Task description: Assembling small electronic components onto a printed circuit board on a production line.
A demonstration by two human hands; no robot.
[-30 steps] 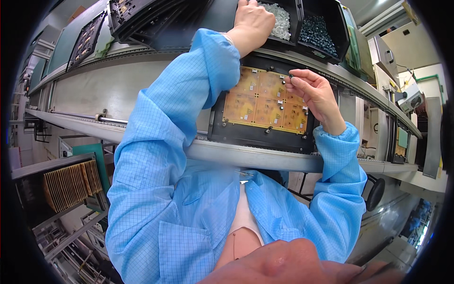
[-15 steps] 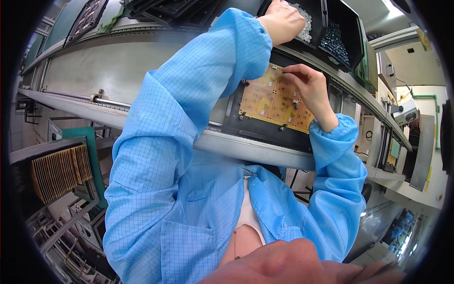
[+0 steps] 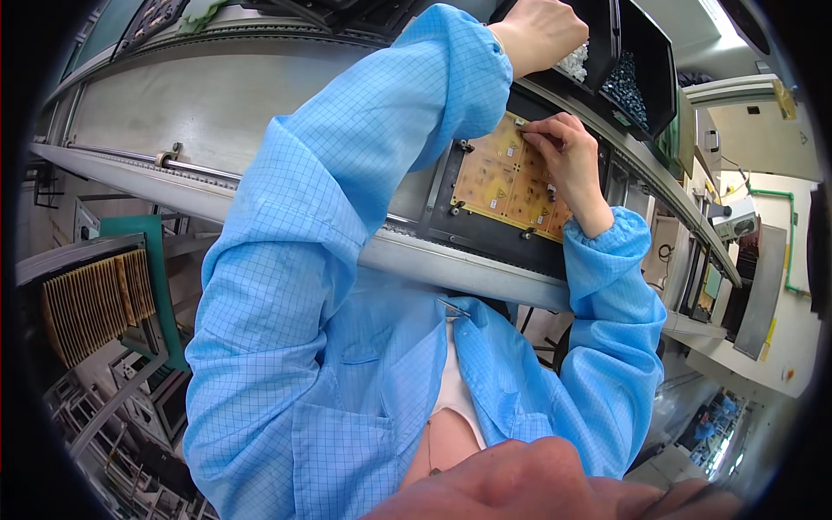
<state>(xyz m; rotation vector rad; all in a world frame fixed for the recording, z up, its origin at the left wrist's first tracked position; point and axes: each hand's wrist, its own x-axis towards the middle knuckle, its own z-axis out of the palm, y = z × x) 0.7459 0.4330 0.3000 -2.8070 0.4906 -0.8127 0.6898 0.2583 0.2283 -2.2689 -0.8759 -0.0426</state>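
My left hand [image 3: 544,36] is at the black bin [image 3: 597,74] of small white parts [image 3: 575,62], its back toward me and its fingers hidden. My right hand [image 3: 568,160] is over a yellow-brown circuit board panel [image 3: 485,178], thumb and index finger pinched at its far edge. A tiny pale component [image 3: 520,124] shows at those fingertips; its exact kind is too small to tell. The panel lies in a black carrier [image 3: 442,227] with several dark clamps around its edge. Part of the panel is covered by my right hand.
A second black bin [image 3: 652,87] of small dark blue parts stands to the right. Metal conveyor rails [image 3: 433,264] run along the near and far sides of the carrier. Black trays [image 3: 325,19] lie at the far left; a rack of boards [image 3: 97,303] stands low left.
My left hand has shifted right and slightly nearer along the bin of white parts, uncovering its wrist more. My right hand stays pinched at the panel's far edge. The view has shifted slightly.
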